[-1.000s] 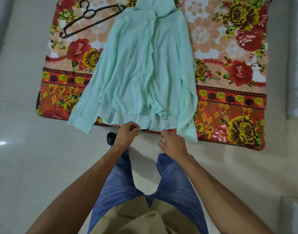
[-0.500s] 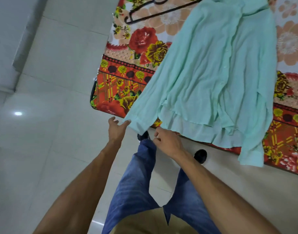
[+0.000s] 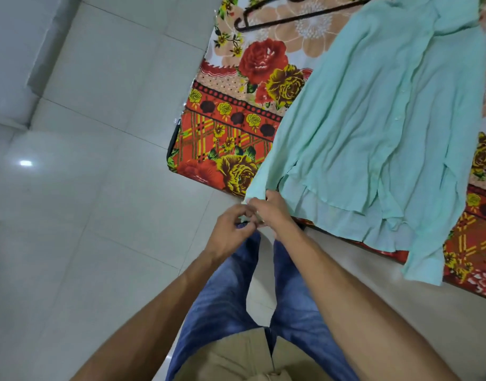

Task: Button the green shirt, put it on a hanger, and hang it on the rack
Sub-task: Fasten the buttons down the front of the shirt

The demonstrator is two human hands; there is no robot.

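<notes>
Your left hand (image 3: 231, 232) and right hand (image 3: 273, 213) both pinch the sleeve cuff (image 3: 259, 191) of the green shirt (image 3: 374, 119), spread on the floral mat (image 3: 231, 130); risk: tugging drags it askew, or thin cloth slips your pinch.

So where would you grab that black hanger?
Pinch the hanger's long bar at the end clear of the shirt, coming straight down. It lies flat on the cloth, so only its top is reachable, and its other end meets the shirt. Its hook is out of frame.
</notes>
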